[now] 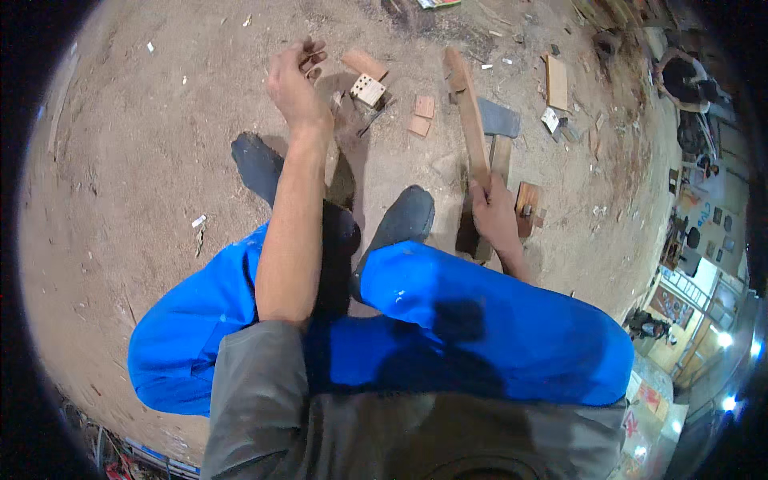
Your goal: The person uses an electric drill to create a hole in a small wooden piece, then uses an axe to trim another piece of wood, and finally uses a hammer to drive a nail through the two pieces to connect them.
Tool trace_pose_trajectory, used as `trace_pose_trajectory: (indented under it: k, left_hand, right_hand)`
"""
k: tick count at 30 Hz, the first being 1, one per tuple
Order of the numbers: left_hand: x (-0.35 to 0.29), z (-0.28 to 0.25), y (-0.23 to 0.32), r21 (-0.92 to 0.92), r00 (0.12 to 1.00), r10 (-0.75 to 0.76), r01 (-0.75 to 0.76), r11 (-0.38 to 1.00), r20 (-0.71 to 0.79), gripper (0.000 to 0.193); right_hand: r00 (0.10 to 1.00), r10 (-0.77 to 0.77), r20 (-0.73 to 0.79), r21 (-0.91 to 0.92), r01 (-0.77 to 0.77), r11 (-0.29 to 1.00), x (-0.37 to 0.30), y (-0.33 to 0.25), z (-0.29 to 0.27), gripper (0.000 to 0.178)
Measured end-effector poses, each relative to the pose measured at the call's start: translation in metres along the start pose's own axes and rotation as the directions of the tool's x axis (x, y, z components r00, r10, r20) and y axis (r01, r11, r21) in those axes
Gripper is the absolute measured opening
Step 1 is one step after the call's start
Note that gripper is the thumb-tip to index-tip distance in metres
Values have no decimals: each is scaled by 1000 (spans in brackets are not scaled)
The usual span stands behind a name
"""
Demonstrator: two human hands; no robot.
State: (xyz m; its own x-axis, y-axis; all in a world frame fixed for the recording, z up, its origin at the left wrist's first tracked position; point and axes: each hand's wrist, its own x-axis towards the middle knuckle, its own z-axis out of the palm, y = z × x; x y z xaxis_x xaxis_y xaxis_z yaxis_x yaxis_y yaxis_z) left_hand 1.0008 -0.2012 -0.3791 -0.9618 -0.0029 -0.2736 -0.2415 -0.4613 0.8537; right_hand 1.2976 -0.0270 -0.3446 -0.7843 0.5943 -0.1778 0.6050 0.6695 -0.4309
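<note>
My left hand point(294, 84) is raised above the ground, fingers loosely bent and apart, with nothing visible in it. Closest to it are a reddish wood block point(365, 63) and a small pale block with dark holes point(369, 90). My right hand point(494, 214) is closed around the lower end of a long flat wooden strip point(466, 108), which points away from me and has a notch near its far end. Partly behind the strip and hand lies a hatchet with a grey metal head point(498, 118) and a wooden handle point(501, 157).
Two small wood pieces point(421, 117) lie between my hands. Right of my right hand is a brown wooden piece with a dark part point(526, 200). Farther right lies a flat board point(557, 82). My dark shoes point(405, 214) rest on the dirt floor point(160, 160).
</note>
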Motion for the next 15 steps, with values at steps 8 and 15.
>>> trace_pose_trajectory:
  k: [8,15]
  left_hand:
    - [3,3,-2,-82,997,-76,77,994,13,31]
    - [2,2,-4,-52,996,-86,88,995,38,34]
  right_hand:
    - [973,220,75,435,-231,870,0,-11,-4,38]
    - [973,218,71,-211,-199,957,1,2,14,23]
